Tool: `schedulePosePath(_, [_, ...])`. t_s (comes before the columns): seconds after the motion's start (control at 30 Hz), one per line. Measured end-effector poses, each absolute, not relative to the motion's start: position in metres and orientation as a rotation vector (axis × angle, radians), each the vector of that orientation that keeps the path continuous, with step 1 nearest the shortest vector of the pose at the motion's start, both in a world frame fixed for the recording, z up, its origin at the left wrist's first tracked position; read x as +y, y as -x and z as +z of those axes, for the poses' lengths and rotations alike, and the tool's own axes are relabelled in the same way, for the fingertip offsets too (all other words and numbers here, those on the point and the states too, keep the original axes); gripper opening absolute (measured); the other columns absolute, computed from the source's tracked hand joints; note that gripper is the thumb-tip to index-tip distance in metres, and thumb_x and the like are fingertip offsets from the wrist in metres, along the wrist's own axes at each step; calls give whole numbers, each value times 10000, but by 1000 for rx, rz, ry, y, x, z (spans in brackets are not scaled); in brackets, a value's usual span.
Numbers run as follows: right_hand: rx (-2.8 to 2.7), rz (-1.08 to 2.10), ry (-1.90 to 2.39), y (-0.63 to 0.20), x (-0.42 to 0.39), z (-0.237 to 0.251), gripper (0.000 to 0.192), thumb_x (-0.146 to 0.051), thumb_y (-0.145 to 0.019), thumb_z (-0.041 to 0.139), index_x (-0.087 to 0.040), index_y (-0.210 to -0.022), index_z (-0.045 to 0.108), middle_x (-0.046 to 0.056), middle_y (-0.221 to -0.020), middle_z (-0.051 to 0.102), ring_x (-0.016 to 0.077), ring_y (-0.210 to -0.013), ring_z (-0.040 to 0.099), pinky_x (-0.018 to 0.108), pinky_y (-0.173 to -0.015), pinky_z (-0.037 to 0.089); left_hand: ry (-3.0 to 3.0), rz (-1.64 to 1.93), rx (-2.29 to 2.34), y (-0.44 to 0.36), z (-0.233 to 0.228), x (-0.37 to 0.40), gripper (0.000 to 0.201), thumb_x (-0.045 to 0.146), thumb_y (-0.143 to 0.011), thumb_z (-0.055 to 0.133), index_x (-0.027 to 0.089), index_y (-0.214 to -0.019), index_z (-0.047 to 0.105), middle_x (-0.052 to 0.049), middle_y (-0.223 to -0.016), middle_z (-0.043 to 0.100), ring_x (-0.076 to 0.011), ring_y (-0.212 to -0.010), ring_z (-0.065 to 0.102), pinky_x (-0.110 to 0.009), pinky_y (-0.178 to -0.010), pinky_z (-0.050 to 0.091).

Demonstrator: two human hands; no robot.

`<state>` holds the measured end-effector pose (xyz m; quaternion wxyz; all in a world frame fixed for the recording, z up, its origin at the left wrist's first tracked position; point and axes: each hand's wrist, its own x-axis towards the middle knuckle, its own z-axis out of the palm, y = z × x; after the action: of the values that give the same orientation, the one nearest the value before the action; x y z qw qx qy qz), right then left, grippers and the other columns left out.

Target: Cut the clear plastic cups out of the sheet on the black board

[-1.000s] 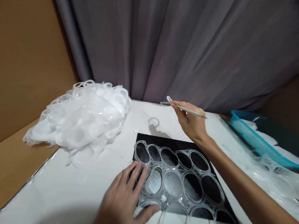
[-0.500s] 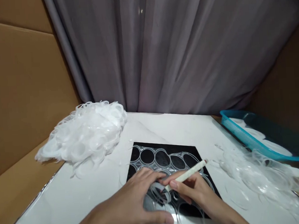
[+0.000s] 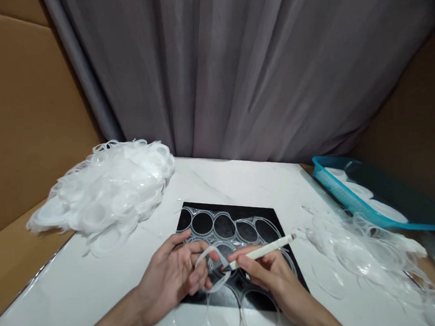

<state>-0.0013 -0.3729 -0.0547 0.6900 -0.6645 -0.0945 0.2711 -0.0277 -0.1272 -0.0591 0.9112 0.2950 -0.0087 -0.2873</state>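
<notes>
Left hand [image 3: 175, 275] pinches a clear plastic ring [image 3: 209, 269] — right hand's [image 3: 270, 273] grip closed around a thin pick [image 3: 261, 252].

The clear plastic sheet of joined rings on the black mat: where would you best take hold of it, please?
Probably at the far rim of the clear plastic ring sheet, pinched from the curtain side: that edge lies bare on the black mat, while the left hand and right hand crowd the near rings.
</notes>
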Motion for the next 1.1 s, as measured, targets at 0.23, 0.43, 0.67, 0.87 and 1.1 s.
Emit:
schedulePosePath(0.23, [-174,541,1518,2,-368,-58,405,-576,-929,716,-215,-1090,806,-45,-613,254,87,-568,175,308,-566,94,-483,-585,-59,37,-63,-136,526,334,-1028,485,120,-1501,565,-170,-1120,711,-207,-978,708,-287,-916,518])
schedulePosePath(0.43, [-219,414,1615,-1,-370,-61,365,-533,-985,656,-245,-1156,801,9,-695,474,110,-597,317,298,-553,213,-771,-509,-24,42,-70,-143,576,346,-1031,540,350,-1596,432,-85,-1507,555,-185,-1030,708,-334,-1004,526])
schedulePosePath(0.67, [-337,108,1852,-8,-384,-51,272,-456,-1007,640,-267,-1128,793,62,-988,640,131,-697,463,306,-637,369,-1130,-342,-61,43,-70,-145,549,451,-1023,635,430,-1548,475,-73,-1559,493,-170,-987,732,-390,-1033,544])
schedulePosePath(0.87, [-246,187,1855,11,-369,-54,246,-483,-949,703,-245,-994,747,54,-910,651,130,-668,514,282,-584,395,-1317,-336,1,43,-66,-144,520,395,-919,776,314,-1412,634,-88,-1269,685,-249,-1200,672,-308,-917,611])
schedulePosePath(1.1, [-230,368,1658,13,-366,-61,247,-457,-926,743,-217,-974,712,10,-748,606,71,-509,449,222,-479,338,-1560,-108,-205,48,-77,-153,407,153,-827,746,283,-1212,733,-34,-1311,659,-202,-1119,701,-265,-869,660])
